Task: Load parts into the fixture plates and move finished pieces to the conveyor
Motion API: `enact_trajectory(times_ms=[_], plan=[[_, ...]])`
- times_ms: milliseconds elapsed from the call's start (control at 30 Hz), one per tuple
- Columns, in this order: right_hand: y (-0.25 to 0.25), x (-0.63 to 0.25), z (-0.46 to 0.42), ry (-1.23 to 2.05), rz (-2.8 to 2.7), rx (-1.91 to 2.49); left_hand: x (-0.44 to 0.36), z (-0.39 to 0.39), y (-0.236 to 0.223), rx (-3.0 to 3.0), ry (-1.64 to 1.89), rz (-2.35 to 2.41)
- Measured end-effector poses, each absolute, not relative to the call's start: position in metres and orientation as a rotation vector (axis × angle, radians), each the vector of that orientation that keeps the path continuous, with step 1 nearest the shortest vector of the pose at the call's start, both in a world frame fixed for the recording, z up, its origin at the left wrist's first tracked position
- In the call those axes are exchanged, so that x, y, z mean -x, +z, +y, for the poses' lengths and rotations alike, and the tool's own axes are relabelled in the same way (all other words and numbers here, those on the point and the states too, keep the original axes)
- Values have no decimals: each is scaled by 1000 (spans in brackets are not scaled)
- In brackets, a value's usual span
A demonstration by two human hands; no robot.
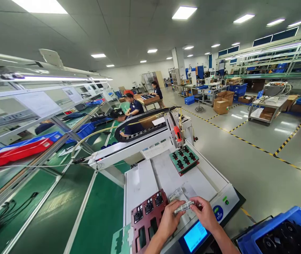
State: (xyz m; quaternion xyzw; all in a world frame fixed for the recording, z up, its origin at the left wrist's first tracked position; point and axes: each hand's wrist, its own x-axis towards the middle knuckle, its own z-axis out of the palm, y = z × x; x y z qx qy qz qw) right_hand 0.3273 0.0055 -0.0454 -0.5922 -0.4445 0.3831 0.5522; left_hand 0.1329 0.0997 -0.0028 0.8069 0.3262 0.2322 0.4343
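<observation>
A small pale, tube-like packet with printed marks (184,207) spans both my hands above the white machine bed. My left hand (169,219) pinches its left end, while my right hand (203,212) grips the right end with thumb and fingers. Just behind it lies a flat, clear-looking printed packet (176,194). Beside my left hand is a red-brown fixture plate (145,225) with several black parts along its far row; my forearm covers some of it. What is inside the held packet cannot be made out.
Farther back on the bed sits a green fixture (184,160) with black parts, under a red screwdriver head (177,133) on the gantry. A lit blue screen (195,237) is at the front. A blue bin (298,215) stands right. Two people work beyond.
</observation>
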Motion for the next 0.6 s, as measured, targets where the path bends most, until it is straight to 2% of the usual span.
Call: enact_trajectory(times_ms=[167,333,500,600], plan=[[-19,-330,10,839,-1132,1425,-139,95,6,-1807,772,770],[-2,-327,12,713,-1264,1456,-135,92,2,-1652,798,922],[-6,-321,14,672,-1263,1402,-135,93,-4,-1585,819,971],[-13,-323,12,494,-1393,1395,-137,93,-3,-1553,826,992]])
